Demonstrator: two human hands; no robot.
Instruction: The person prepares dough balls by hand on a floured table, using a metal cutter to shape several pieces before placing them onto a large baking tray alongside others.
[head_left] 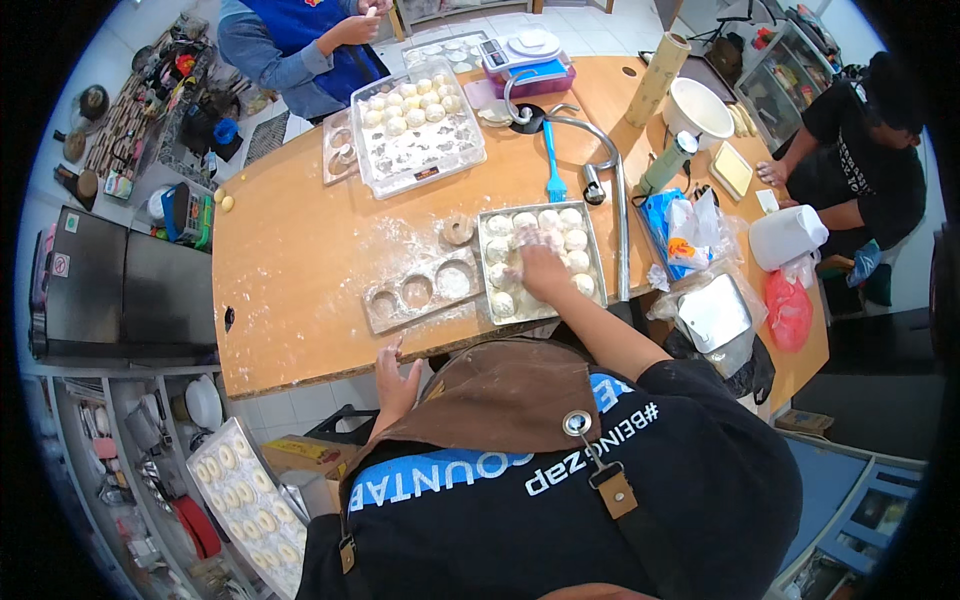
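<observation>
A square metal tray (pixel 595 222) of floury white dough balls lies on the table in front of me. My right hand (pixel 545 272) reaches over its middle, fingers down among the dough balls (pixel 575 240); they are smeared, so whether they hold one is unclear. By the table's front edge, my left hand (pixel 398 384) is empty, its floury fingers apart. Between the hands and left of the tray is a wooden mould board (pixel 432 291) with three round hollows. A small round wooden piece (pixel 457 231) sits behind the board.
Behind are a clear plastic box (pixel 475 150) of dough balls, a blue brush (pixel 553 165) and a curved metal pipe (pixel 621 230). At right stand a green tumbler (pixel 668 165) and a white jug (pixel 787 238). Two other people work across the table. A dough-ring tray (pixel 250 500) is lower left.
</observation>
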